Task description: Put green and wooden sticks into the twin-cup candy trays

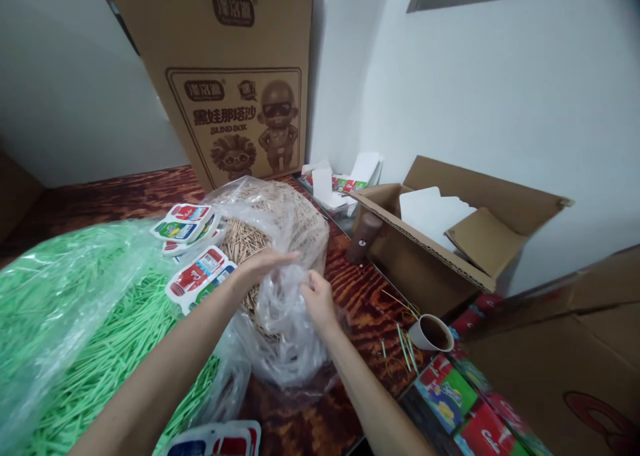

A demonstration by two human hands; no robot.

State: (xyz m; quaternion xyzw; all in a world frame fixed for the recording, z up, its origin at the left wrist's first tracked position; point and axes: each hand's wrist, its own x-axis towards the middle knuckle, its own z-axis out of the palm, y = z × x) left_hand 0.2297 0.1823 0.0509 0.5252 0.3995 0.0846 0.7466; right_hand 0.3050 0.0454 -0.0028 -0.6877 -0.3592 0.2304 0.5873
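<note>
A clear plastic bag [290, 339] of thin tan sticks [243, 239] lies in front of me, its loose plastic bunched toward my right side. My right hand [319, 299] is closed on a fold of this plastic, fingertips pinched. Across the bag's opening reaches my left hand [265, 264], fingers stretched out flat against the plastic; its palm side is hidden. Left of it, bottle-shaped printed cards [200, 279] rest on a large clear bag of green sticks [125, 329]. More of these cards [185, 223] are stacked just behind.
A tall cardboard carton [175, 29] stands behind the bags. To the right are an open cardboard box [425, 269], a brown bottle [363, 239], a paper cup of dark liquid [420, 339], and printed boxes [480, 416]. Loose sticks and rubber bands lie near the cup.
</note>
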